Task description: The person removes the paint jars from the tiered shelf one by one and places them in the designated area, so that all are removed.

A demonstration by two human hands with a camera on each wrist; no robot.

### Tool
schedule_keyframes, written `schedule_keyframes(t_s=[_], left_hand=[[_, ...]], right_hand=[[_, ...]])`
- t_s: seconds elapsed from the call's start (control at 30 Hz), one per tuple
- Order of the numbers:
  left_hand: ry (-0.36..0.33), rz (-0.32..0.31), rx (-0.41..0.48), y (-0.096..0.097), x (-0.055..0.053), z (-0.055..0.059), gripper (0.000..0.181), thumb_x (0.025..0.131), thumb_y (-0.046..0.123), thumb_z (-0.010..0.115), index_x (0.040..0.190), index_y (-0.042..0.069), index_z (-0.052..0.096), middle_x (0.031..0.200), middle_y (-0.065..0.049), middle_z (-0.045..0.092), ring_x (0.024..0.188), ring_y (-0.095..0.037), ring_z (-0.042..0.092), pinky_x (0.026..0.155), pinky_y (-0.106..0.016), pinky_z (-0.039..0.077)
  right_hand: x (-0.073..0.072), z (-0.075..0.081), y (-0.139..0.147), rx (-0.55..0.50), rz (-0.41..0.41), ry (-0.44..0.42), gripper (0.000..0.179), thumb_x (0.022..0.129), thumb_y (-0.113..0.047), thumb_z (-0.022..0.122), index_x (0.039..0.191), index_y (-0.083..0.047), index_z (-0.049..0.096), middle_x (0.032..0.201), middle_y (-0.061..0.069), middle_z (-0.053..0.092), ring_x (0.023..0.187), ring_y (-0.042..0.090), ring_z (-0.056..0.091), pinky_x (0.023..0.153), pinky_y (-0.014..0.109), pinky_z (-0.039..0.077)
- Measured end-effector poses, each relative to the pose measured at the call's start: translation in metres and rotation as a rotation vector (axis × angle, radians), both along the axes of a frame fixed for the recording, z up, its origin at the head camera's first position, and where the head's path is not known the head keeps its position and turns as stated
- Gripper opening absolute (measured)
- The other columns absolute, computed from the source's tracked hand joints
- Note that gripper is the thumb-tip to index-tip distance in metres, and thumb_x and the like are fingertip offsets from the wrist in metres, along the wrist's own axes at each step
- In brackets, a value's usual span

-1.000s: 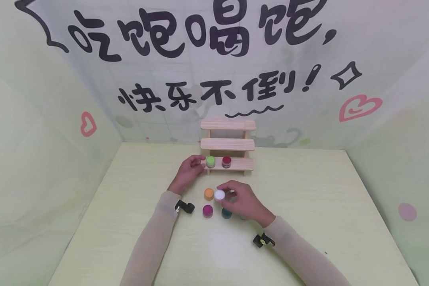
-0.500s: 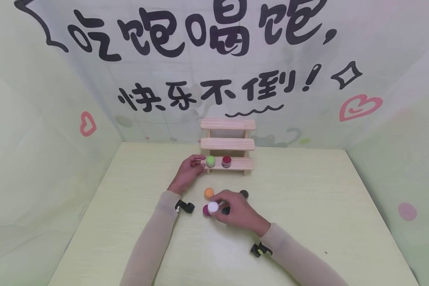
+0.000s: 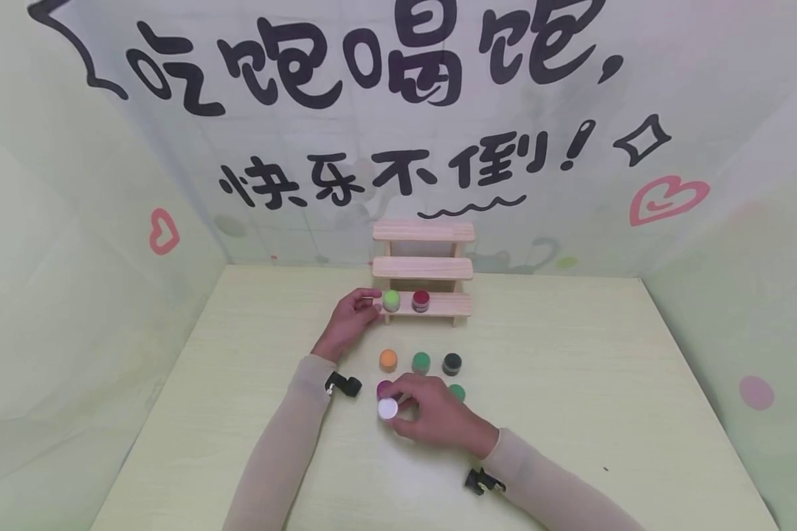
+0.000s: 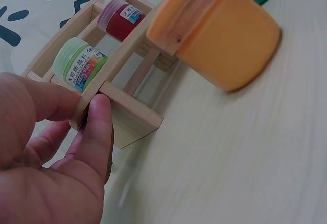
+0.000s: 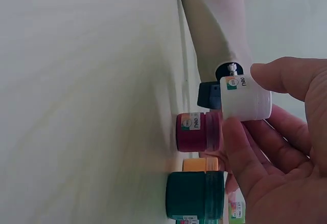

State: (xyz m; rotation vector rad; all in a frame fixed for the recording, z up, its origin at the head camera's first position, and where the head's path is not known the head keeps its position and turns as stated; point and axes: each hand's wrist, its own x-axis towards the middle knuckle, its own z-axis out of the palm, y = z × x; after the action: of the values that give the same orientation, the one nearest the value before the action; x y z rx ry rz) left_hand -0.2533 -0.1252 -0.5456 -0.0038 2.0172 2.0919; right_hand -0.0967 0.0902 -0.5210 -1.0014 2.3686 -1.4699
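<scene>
My right hand point(image 3: 438, 414) pinches a small white paint jar point(image 3: 388, 408) between thumb and fingers, above the table and in front of a magenta jar point(image 3: 383, 388). The right wrist view shows the white jar point(image 5: 245, 101) off the surface, its label facing the camera. With thumb and fingers, my left hand point(image 3: 350, 321) grips the left end of the lowest step of a three-step wooden stand point(image 4: 115, 75). On that step stand a light green paint jar point(image 3: 390, 299) and a red one point(image 3: 421, 300), side by side.
Behind my right hand stand an orange jar point(image 3: 388, 360), a green jar point(image 3: 421, 362) and a black jar point(image 3: 452, 363). Another green jar point(image 3: 457, 391) is partly covered by the hand. A dark teal jar point(image 5: 191, 196) shows in the right wrist view. A printed cloth point(image 3: 292, 133) hangs behind.
My right hand has carried the white jar toward the front and slightly left, from beside the orange jar to past the magenta one. My left hand has stayed on the stand.
</scene>
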Motion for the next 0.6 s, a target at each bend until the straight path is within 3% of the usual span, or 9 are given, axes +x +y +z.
schedule_keyframes(t_s=[0.27, 0.6], left_hand=[[-0.01, 0.009, -0.011, 0.002, 0.001, 0.001, 0.035, 0.098, -0.003, 0.065, 0.132, 0.005, 0.064, 0.101, -0.004, 0.056, 0.094, -0.014, 0.063, 0.093, -0.027, 0.065], [-0.012, 0.007, -0.026, 0.001, 0.0, 0.0, 0.033, 0.099, -0.001, 0.065, 0.131, 0.006, 0.065, 0.102, -0.006, 0.056, 0.096, -0.015, 0.063, 0.091, -0.025, 0.065]], right_hand=[[0.007, -0.003, -0.004, 0.099, 0.02, 0.04, 0.031, 0.088, -0.011, 0.086, 0.116, -0.015, 0.073, 0.109, -0.004, 0.076, 0.095, 0.001, 0.072, 0.084, 0.021, 0.065], [0.012, -0.006, -0.011, 0.192, 0.041, -0.024, 0.027, 0.089, -0.011, 0.085, 0.113, -0.011, 0.074, 0.106, -0.003, 0.075, 0.094, -0.003, 0.069, 0.081, 0.011, 0.062]])
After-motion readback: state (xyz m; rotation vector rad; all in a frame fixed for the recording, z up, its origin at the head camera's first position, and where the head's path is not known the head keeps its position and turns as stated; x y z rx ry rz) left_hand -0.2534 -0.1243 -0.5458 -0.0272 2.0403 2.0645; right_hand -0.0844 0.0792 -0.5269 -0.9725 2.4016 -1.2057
